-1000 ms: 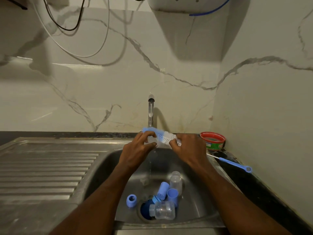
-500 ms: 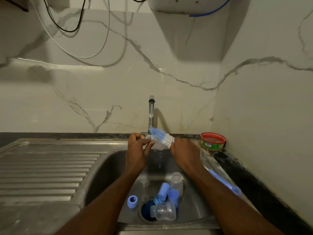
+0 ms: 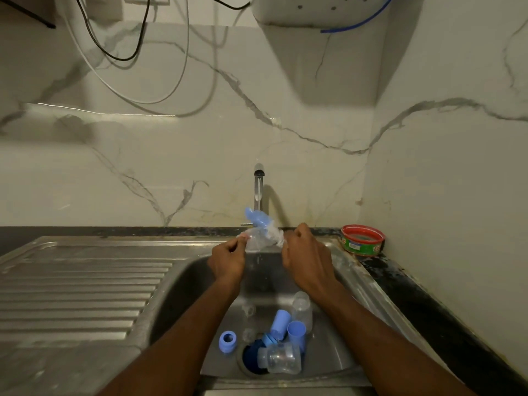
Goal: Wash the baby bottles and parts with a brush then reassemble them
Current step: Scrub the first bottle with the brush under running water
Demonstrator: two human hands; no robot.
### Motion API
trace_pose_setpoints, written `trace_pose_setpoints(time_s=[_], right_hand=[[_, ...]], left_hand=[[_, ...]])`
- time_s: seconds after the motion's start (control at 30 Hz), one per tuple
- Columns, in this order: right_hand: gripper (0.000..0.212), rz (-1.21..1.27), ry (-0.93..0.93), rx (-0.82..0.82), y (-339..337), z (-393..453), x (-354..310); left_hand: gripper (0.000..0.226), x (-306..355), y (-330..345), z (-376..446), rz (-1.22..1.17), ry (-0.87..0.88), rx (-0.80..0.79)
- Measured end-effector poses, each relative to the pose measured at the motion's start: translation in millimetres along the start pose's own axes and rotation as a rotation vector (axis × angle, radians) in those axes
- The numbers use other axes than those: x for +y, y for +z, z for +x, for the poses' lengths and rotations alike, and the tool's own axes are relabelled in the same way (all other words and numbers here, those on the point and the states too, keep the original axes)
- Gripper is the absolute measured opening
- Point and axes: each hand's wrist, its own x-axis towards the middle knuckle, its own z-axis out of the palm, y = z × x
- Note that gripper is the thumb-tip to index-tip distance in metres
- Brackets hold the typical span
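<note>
I see the stainless steel sink basin [image 3: 183, 295] with clear plastic baby bottles [image 3: 281, 360] and blue plastic caps [image 3: 297, 332] lying around the drain. Above it, left hand [image 3: 228, 260] fingers pinch a small clear plastic bottle part [image 3: 255, 240]; right hand [image 3: 307, 261] fingers are curled round the blue-and-white bottle brush [image 3: 261, 224], bristles against that part.

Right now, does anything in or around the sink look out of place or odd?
Mostly the sink drain: a clear bottle lies on its side across it, with blue caps and a blue ring crowded round, which could slow draining. The black counter by the red-rimmed tub looks wet and stained.
</note>
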Motion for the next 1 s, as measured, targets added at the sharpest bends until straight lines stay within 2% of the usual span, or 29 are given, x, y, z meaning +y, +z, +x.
trace_pose_setpoints(time_s=[0.1,0.2,0.3,0.43,0.53,0.6,0.7,0.8,0.83,1.0], right_hand=[[0.021,0.004,-0.114,-0.003,1,-6,-6],[0.02,-0.056,-0.004,0.039,0,-1,-2],[0.021,-0.079,0.059,0.075,-3,3,-3],[0.014,-0.084,-0.14,-0.038,-1,-5,-11],[0.018,-0.07,-0.036,0.066,-7,0,-3],[0.021,-0.063,0.045,0.135,-8,4,0],[0.024,-0.037,0.007,0.088,-6,1,-2],[0.027,-0.021,-0.041,0.053,-4,-3,-3],[0.026,-0.015,-0.044,0.045,-3,-4,-3],[0.024,0.015,0.012,0.069,-4,-5,0]], left_hand=[[0.02,1,-1,0,-0.139,-0.13,-0.053],[0.026,12,-2,-7,-0.39,-0.309,-0.173],[0.029,18,-4,-8,-0.541,-0.469,-0.293],[0.024,14,-6,-3,-0.593,-0.576,-0.332],[0.019,14,-7,-3,-0.537,-0.642,-0.343],[0.018,10,-4,1,-0.539,-0.654,-0.311],[0.016,4,1,5,-0.596,-0.619,-0.243],[0.048,4,2,5,-0.668,-0.617,-0.247],[0.051,3,2,8,-0.663,-0.601,-0.25],[0.028,8,-3,14,-0.691,-0.533,-0.148]])
